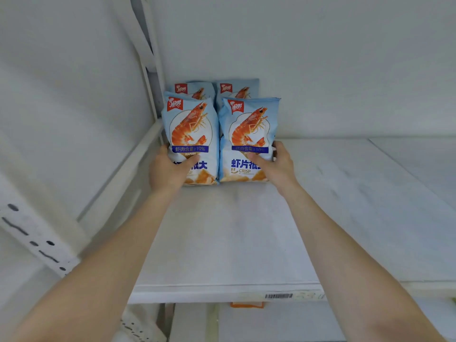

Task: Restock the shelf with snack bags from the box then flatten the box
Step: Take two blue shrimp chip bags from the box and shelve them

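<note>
Your left hand (170,169) pinches the left bag (191,129) low down, thumb across its front and fingers round its outer edge. Your right hand (277,165) grips the right bag (249,129) the same way. Holding both near the base likely lets you stand them upright, side by side and touching, just ahead of the back bags (195,91) (a second row, it seems). All sit toward the back-left corner of the shelf (234,230). The box is out of view.
</note>
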`<state>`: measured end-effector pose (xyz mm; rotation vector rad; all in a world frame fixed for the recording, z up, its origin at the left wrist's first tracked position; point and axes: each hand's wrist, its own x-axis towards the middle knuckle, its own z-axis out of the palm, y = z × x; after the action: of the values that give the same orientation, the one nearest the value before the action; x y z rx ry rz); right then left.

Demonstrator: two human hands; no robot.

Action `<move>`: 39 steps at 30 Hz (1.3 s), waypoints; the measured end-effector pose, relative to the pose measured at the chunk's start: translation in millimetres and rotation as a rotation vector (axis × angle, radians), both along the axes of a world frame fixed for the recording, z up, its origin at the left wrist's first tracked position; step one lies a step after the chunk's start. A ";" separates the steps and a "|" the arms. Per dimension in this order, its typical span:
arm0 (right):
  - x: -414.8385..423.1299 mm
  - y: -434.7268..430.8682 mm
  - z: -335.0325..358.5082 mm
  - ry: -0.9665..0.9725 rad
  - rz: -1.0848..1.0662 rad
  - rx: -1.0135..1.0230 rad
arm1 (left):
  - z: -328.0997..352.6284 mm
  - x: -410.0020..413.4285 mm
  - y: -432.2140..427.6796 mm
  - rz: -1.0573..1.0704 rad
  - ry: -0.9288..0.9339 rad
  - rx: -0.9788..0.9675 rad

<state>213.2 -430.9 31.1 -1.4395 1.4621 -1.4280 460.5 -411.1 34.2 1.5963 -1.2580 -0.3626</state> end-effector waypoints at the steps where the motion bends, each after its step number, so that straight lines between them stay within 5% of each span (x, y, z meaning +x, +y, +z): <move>1: 2.3 -7.7 -0.9 0.007 0.000 -0.005 | -1.4 2.2 -6.9 0.000 -0.002 -0.007; 26: 15.7 -106.4 -13.6 0.169 -0.012 0.040 | -20.2 0.7 -119.1 0.040 -0.049 0.016; 34: 37.2 -74.7 -23.9 0.764 -0.209 -0.150 | -35.3 -16.5 -90.8 0.033 -0.340 -0.191; 39: 44.6 -83.3 -33.8 0.861 -0.132 -0.151 | -46.3 -16.3 -95.9 -0.003 -0.471 -0.152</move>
<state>257.9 -514.2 -2.7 -2.2517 2.0012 -1.0281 444.2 -507.0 -12.1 1.5987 -1.5983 0.1174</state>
